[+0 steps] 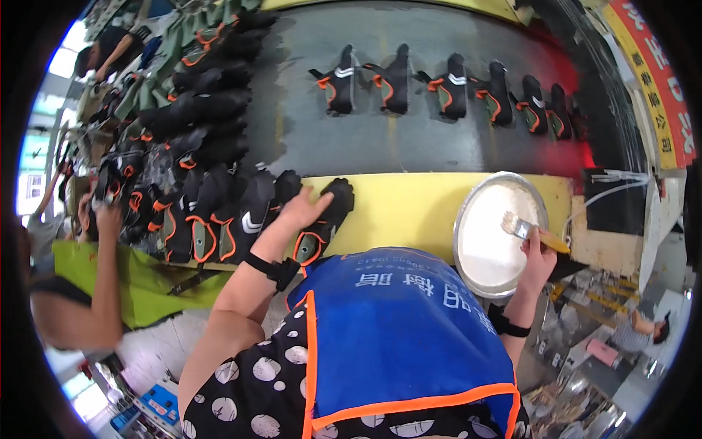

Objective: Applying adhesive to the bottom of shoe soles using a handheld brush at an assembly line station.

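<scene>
My left hand (300,210) lies over the yellow ledge with thumb and fingers spread. Its thumb touches a black shoe upper (339,205) that has orange edging and a green panel at its near end. In my right hand (539,256) is a flat paintbrush (556,241) with a yellowish handle, closed in the fingers. The bristles reach over a round metal bowl (459,256) and meet the thick white liquid (491,233) in it. Close to my left hand stands a row of similar shoe uppers (256,201).
Several uppers lie spaced along the dark conveyor belt (439,150) beyond the yellow ledge (402,219). Piled uppers (194,106) crowd its left side. A co-worker's arm (108,271) is at the left, by a green cloth (146,293). A white cable (599,194) hangs right of the bowl.
</scene>
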`<state>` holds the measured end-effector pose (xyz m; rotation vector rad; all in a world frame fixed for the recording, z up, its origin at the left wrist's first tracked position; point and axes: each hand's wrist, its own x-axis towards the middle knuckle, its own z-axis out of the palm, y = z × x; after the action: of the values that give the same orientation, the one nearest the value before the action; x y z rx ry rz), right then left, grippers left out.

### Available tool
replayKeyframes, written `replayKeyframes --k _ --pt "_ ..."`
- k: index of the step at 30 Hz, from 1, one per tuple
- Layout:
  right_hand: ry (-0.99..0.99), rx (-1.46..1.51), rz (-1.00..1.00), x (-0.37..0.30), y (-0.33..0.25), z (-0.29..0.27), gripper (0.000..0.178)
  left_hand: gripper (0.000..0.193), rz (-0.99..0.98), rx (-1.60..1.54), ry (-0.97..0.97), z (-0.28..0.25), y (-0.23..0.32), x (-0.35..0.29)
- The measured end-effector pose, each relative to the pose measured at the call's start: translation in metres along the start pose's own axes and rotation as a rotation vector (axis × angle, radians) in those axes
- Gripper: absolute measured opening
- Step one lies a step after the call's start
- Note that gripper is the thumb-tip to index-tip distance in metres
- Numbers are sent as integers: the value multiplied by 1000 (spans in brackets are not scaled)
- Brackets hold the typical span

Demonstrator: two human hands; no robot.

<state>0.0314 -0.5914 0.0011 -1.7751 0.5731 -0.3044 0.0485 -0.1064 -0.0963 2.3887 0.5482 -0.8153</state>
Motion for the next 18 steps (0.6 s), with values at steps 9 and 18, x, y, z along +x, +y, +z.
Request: replayKeyframes --k 9,18 --pt "53 33 63 -1 21 -41 25 54 278 -5 500 -86 8 -12" --pt "185 -57 36 -30 -20 -20 14 31 -43 897 883 -289 -33 56"
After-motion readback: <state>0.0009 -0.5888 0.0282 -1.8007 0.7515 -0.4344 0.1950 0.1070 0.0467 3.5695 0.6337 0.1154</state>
